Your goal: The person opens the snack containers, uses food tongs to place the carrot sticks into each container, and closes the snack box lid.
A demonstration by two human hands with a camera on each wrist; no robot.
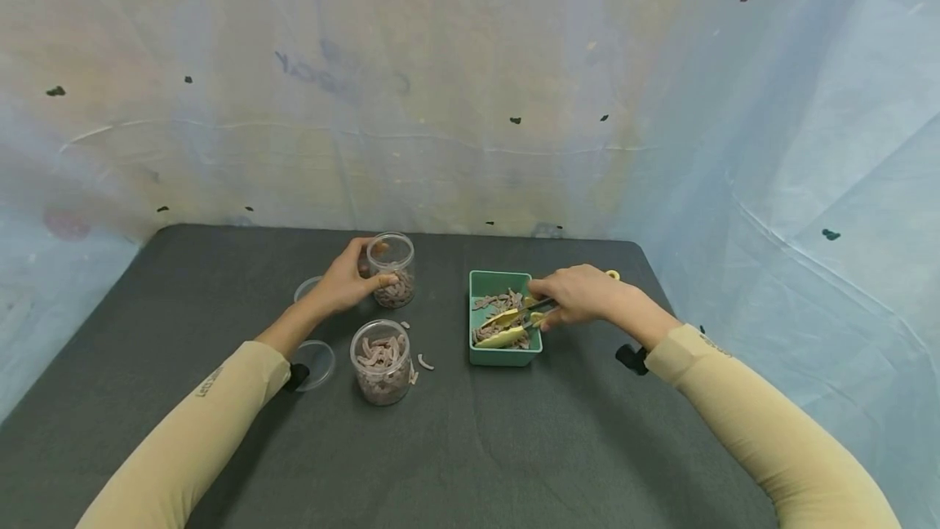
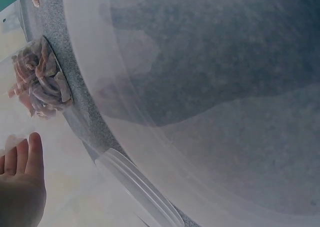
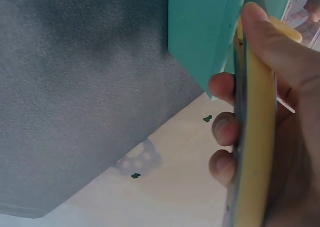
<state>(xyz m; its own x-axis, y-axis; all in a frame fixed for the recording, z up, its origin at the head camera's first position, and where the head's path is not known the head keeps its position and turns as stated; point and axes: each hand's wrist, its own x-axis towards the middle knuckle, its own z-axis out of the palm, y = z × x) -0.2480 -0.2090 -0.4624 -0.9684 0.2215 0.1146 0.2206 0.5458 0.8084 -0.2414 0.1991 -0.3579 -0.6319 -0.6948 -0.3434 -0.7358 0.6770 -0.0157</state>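
Observation:
My left hand (image 1: 345,280) holds the far clear jar (image 1: 396,291) around its side, thumb in front and fingers behind. Brownish-grey curved strips fill its lower part. Nearer to me stands a second clear jar (image 1: 383,386), fuller of the same strips. My right hand (image 1: 583,292) grips yellow-tipped tongs (image 1: 503,337), whose tips are down among the strips in a green rectangular box (image 1: 507,358). In the right wrist view, the thumb presses one side of the tongs' yellow handle (image 3: 260,137) and the fingers curl around the other.
Two clear lids lie at the left, one lid (image 1: 317,367) beside the near jar and another lid (image 1: 304,287) partly behind my left forearm. A few loose strips (image 1: 425,362) lie on the dark table (image 1: 455,447). Pale plastic sheeting (image 1: 455,88) hangs behind the table.

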